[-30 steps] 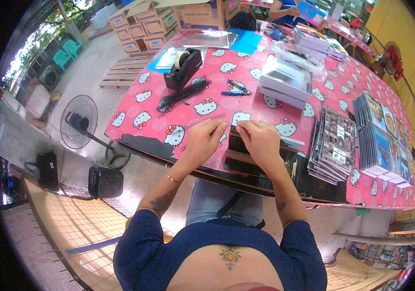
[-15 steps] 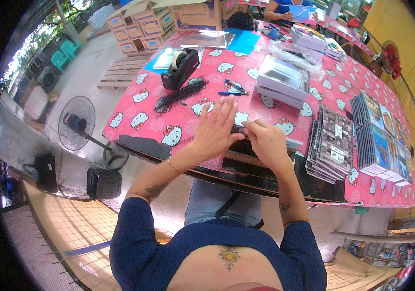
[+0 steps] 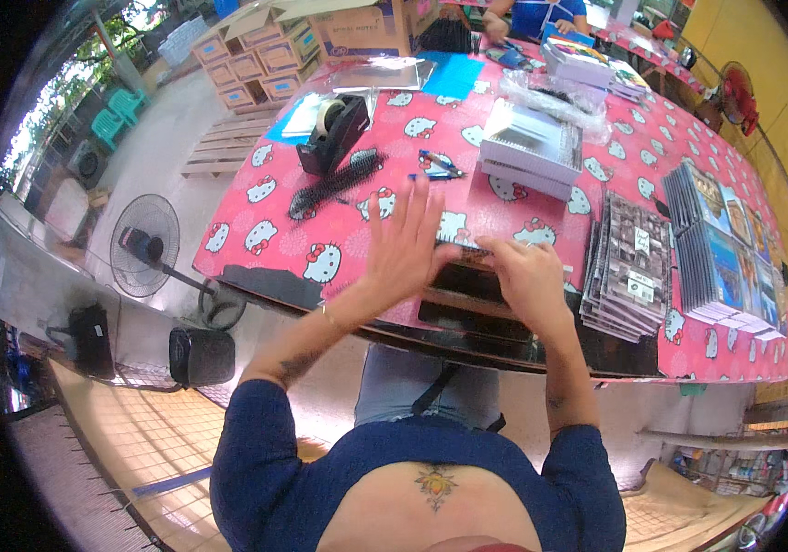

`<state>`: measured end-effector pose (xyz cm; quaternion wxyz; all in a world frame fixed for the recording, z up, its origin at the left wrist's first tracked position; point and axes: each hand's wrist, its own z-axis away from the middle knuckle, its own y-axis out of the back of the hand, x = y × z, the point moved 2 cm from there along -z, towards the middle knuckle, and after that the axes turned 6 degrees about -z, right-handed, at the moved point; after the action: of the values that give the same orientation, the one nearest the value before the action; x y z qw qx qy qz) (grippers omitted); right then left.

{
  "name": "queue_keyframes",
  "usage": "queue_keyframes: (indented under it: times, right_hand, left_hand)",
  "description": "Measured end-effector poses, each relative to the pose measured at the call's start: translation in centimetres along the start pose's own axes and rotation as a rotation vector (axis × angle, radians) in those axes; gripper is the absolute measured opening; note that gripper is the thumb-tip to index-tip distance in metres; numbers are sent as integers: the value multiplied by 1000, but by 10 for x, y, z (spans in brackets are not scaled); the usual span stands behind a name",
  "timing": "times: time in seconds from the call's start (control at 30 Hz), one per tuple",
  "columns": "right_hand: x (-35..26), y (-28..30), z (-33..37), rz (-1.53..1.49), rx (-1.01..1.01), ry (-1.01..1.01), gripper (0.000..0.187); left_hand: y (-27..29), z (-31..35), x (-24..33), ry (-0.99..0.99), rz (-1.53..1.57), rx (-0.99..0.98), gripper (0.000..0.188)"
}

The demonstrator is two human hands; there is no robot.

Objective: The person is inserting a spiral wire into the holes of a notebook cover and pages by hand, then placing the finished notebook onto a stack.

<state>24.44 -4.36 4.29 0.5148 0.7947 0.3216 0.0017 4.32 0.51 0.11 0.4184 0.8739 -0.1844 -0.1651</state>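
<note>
At the table's near edge lies a flat, dark item with brown bands [image 3: 470, 305], perhaps a notebook; my hands partly cover it. My left hand [image 3: 401, 241] is spread, fingers stretched out over the pink tablecloth, with its thumb at the item's upper left edge. On the other side, my right hand [image 3: 530, 278] has its fingertips pinched together at the item's top edge. Whatever small part they grip there is hidden. Beyond my left hand are several pens [image 3: 440, 166] and a bundle of black spiral coils [image 3: 337, 184].
A black tape dispenser [image 3: 334, 133] stands at the far left. Stacked spiral notebooks [image 3: 532, 152] sit ahead; dark-covered notebooks [image 3: 628, 267] and blue-covered ones [image 3: 730, 253] are piled at right. A floor fan [image 3: 145, 244] stands left of the table. Another person [image 3: 541, 17] works across it.
My right hand has shifted a little right along the item's top edge. My left hand stays spread in nearly the same place. The person across has lowered the blue item they held.
</note>
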Motion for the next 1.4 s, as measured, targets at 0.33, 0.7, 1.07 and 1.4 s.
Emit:
queue_keyframes:
  times: [0.33,0.7,1.07,1.4]
  right_hand:
    - [11,1,2,-116,-30,-45,30]
    - [10,7,6,-116,-12,-132,40]
    - [63,-7,74,-1115,305,-461,50]
    - [51,-27,66,-929,483,-408,30]
  left_hand:
    - [0,6,24,-315,-4,-101,81]
    - [11,28,48,-517,55,-113,81]
    - [5,-20,45,-302,38,-257,79]
    - [17,9,60,-354,172,-125,82]
